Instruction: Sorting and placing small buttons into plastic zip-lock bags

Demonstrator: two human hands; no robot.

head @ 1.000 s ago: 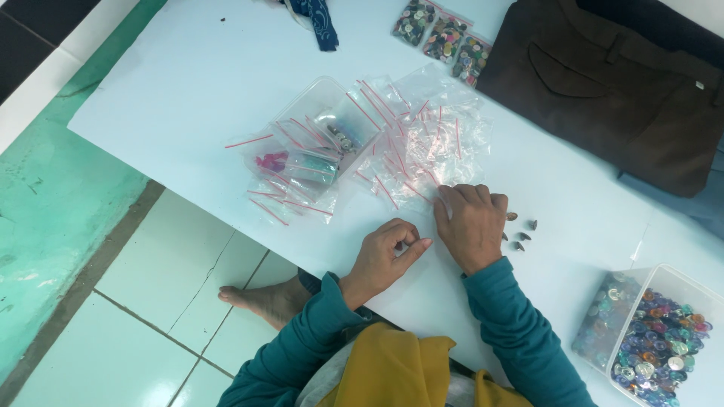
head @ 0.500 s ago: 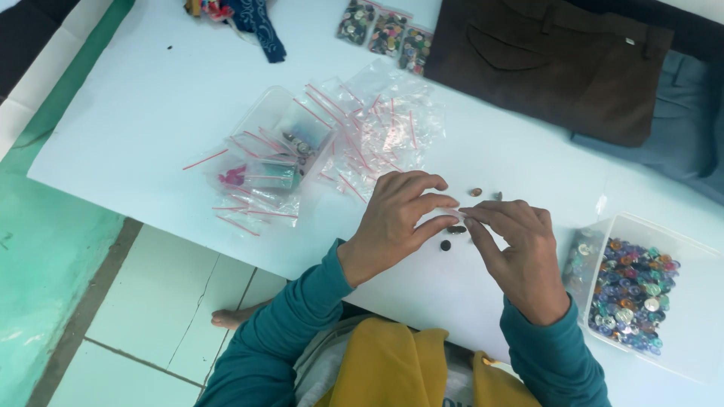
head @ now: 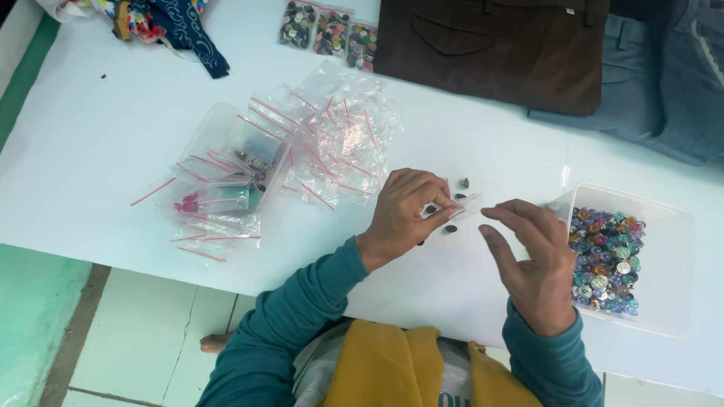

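Your left hand (head: 406,209) pinches a small clear plastic zip bag (head: 461,206) just above the white table (head: 98,151), dark buttons (head: 450,228) loose beside it. Your right hand (head: 534,260) hovers open, fingers spread, holding nothing, near the clear tub of coloured buttons (head: 664,249). Pale tiled floor (head: 143,332) below.

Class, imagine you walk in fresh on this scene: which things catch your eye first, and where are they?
The left hand pinches a small clear bag at the middle of the white table, with dark buttons loose beside it and the right hand open just to its right. A clear tub of colourful buttons sits at the right edge, and a heap of red-striped zip bags lies left of centre.
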